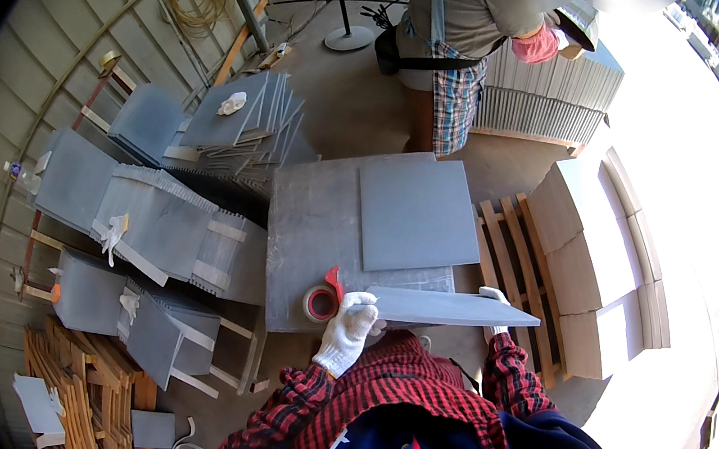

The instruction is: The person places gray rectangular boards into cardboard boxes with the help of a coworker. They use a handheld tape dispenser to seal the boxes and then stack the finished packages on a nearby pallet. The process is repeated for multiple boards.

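Note:
A grey flat panel [452, 306] is held tilted in front of my body, over the near edge of the work table [309, 222]. My left hand [348, 330], in a white glove, is closed on the panel's left end. At its right end my right hand [494, 311], also gloved, grips the edge, with most of its fingers hidden behind the panel. A second grey panel [415, 214] lies flat on the table's right part. Just beyond my left hand rests a tape roll in a red dispenser [322, 300].
Stacks of grey panels [149, 216] on wooden supports fill the left. Wooden slats [100, 395] are piled at lower left. On the right are a pallet [508, 250] and stacked cartons [588, 267]. A co-worker [460, 20] in pink gloves bends over a panel stack [542, 91].

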A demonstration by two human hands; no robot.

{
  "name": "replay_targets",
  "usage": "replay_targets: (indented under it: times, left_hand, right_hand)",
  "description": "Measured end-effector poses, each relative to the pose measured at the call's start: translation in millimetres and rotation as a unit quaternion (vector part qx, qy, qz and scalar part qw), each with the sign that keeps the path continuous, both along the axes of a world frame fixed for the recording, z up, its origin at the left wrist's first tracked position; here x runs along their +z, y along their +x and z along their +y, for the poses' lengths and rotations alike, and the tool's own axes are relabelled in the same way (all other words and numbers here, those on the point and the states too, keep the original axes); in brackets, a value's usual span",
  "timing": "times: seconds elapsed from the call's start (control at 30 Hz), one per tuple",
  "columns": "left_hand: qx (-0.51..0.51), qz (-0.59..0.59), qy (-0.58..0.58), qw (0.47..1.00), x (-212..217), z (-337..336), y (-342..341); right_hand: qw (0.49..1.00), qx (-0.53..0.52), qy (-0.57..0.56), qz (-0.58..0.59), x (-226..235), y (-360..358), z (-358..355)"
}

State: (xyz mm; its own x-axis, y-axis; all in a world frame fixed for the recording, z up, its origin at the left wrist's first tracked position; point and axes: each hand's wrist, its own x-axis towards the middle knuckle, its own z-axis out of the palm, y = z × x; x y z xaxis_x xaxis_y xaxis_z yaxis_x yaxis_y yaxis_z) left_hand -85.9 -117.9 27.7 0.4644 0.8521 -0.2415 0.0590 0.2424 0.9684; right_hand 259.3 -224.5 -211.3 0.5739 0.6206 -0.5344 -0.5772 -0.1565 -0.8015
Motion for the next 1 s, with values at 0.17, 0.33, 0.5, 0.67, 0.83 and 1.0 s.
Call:
replay_targets:
  times: [0.17, 0.33, 0.5, 0.67, 0.83, 1.0]
  left_hand:
    - [-0.011, 0.03, 0.016, 0.999, 0, 1, -5]
    - [-0.012, 0.028, 0.028, 0.999, -5, 1, -4]
    - [-0.025, 0.044, 0.051, 0.997, 0, 0, -2]
    - [-0.018, 0.052, 0.022, 0.998, 3, -2, -6]
    - [-0.019, 0.077, 0.044, 0.996, 10, -6, -5]
    - [-0.004, 0.094, 0.056, 0.994, 0, -10, -8]
  right_hand:
    - [1.0, 0.003, -0.018, 0.011, 7, -6, 6]
    - [0.999, 0.03, -0.002, -0.032, -11, 1, 4]
    - [0.999, 0.013, -0.02, 0.039, -9, 7, 7]
    - [0.999, 0.009, -0.045, 0.019, 8, -2, 7]
    - [0.996, 0.048, -0.019, -0.075, 19, -8, 4]
    - [0.996, 0.056, -0.008, -0.07, 5, 0, 0]
